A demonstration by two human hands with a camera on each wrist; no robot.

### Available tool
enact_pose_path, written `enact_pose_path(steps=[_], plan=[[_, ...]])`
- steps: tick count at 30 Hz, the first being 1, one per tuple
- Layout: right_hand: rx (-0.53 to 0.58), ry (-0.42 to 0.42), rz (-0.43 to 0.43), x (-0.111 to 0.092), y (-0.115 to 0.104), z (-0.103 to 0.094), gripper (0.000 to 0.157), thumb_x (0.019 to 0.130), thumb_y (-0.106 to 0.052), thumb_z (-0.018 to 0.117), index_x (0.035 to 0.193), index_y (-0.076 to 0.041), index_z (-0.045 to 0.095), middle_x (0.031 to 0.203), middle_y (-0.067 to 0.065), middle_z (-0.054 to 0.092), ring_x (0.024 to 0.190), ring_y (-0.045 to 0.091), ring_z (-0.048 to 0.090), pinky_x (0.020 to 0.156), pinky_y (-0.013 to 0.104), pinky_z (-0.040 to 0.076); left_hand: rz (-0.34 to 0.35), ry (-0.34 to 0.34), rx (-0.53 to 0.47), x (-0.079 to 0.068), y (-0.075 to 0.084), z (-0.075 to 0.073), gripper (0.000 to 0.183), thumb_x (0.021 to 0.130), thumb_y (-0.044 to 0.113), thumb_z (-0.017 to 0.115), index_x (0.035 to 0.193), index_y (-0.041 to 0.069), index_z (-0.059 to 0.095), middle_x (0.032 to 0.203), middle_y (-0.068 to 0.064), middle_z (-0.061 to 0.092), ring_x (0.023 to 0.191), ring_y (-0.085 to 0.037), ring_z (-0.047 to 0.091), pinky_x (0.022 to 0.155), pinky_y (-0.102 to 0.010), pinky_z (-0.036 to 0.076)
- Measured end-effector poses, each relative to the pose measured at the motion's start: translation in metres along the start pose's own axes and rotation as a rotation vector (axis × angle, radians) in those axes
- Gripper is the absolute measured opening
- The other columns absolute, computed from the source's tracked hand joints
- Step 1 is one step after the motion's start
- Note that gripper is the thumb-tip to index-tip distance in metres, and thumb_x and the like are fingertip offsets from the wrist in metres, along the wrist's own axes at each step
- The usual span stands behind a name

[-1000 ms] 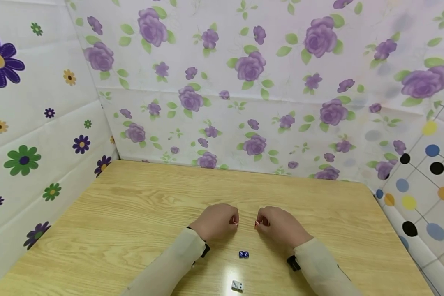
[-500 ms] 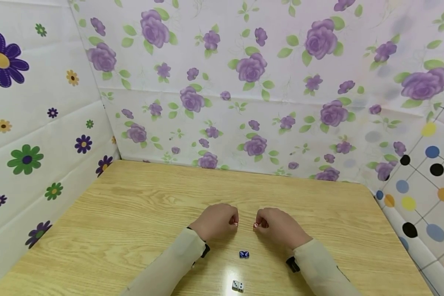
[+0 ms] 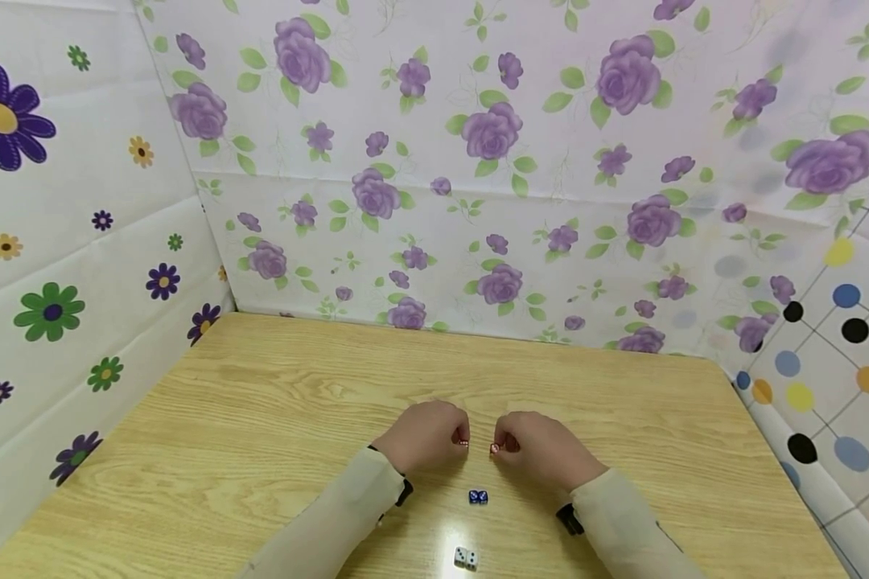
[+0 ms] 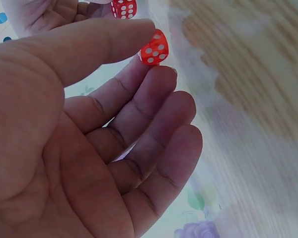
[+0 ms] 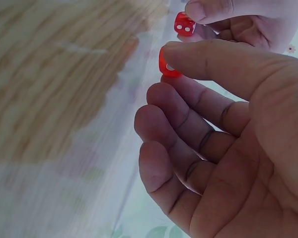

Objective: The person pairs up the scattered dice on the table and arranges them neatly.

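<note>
My left hand [image 3: 426, 437] pinches a red die [image 4: 156, 48] with white dots between thumb and forefinger; the other fingers are loosely bent. My right hand [image 3: 543, 449] pinches a second red die [image 5: 169, 63] in the same way, its thumb covering part of it. In the head view the two hands face each other with a small gap between the dice. Nearer to me, two blue dice [image 3: 478, 497] lie side by side on the wooden table. Closer still, two white dice [image 3: 466, 558] sit against each other.
The wood-grain table [image 3: 282, 386] stretches around the hands. A white cloth with purple roses [image 3: 434, 201] hangs behind its far edge. Flowered cloth [image 3: 101, 265] stands on the left and dotted cloth [image 3: 833, 354] on the right.
My right hand has moved a little to the left and toward me with its red die, narrowing the gap to the left hand. The left hand has shifted only slightly. Blue and white dice stay put.
</note>
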State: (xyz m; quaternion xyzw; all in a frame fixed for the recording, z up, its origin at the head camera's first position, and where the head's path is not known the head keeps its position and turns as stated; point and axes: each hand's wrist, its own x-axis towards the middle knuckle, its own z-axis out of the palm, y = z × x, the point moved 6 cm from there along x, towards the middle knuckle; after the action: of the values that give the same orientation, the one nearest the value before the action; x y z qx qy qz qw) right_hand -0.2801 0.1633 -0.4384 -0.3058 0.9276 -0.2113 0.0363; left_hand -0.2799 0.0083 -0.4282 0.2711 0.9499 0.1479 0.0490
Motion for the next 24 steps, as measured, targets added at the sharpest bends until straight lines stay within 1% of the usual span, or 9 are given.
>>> enact_pose_path(steps=[7,13,16,20,24], plan=[[-0.002,-0.014,-0.026,0.0,-0.007,0.003,0.012,0.093,-0.018,0.078,0.085,-0.022,0.069,0.077,-0.016,0.059,0.069,0.003,0.052,0.065,0.027,0.047,0.01,-0.02,-0.022,-0.001,0.004,0.003,0.007,0.089,0.013,0.076,0.085,0.019,0.073,0.08,0.012,0.065,0.072,-0.003,0.056,0.07,-0.024,0.05],[-0.009,-0.018,-0.069,0.001,-0.011,0.007,0.012,0.091,-0.016,0.079,0.086,-0.022,0.071,0.079,-0.016,0.062,0.071,0.001,0.054,0.066,0.027,0.05,0.012,-0.03,-0.037,-0.002,0.006,0.006,0.009,0.089,0.013,0.074,0.084,0.02,0.074,0.079,0.014,0.065,0.072,-0.002,0.056,0.07,-0.023,0.05],[-0.009,-0.021,-0.083,0.002,-0.012,0.009,0.011,0.091,-0.014,0.079,0.087,-0.021,0.072,0.081,-0.015,0.063,0.073,0.001,0.056,0.068,0.027,0.051,0.026,-0.032,-0.044,-0.002,0.008,0.007,0.011,0.088,0.012,0.072,0.082,0.021,0.073,0.077,0.015,0.063,0.07,-0.002,0.055,0.069,-0.022,0.049],[0.002,-0.029,-0.088,0.003,-0.012,0.011,0.011,0.091,-0.012,0.079,0.086,-0.02,0.073,0.081,-0.015,0.063,0.074,0.001,0.057,0.068,0.027,0.052,0.04,-0.037,-0.059,-0.001,0.011,0.007,0.014,0.089,0.011,0.071,0.079,0.022,0.071,0.074,0.016,0.061,0.067,-0.002,0.053,0.067,-0.021,0.047],[0.004,-0.032,-0.079,0.005,-0.011,0.013,0.012,0.091,-0.013,0.078,0.085,-0.021,0.072,0.08,-0.015,0.063,0.073,0.0,0.056,0.068,0.027,0.052,0.037,-0.041,-0.069,-0.001,0.011,0.008,0.01,0.091,0.013,0.072,0.084,0.02,0.075,0.079,0.014,0.066,0.07,-0.001,0.055,0.07,-0.022,0.049]])
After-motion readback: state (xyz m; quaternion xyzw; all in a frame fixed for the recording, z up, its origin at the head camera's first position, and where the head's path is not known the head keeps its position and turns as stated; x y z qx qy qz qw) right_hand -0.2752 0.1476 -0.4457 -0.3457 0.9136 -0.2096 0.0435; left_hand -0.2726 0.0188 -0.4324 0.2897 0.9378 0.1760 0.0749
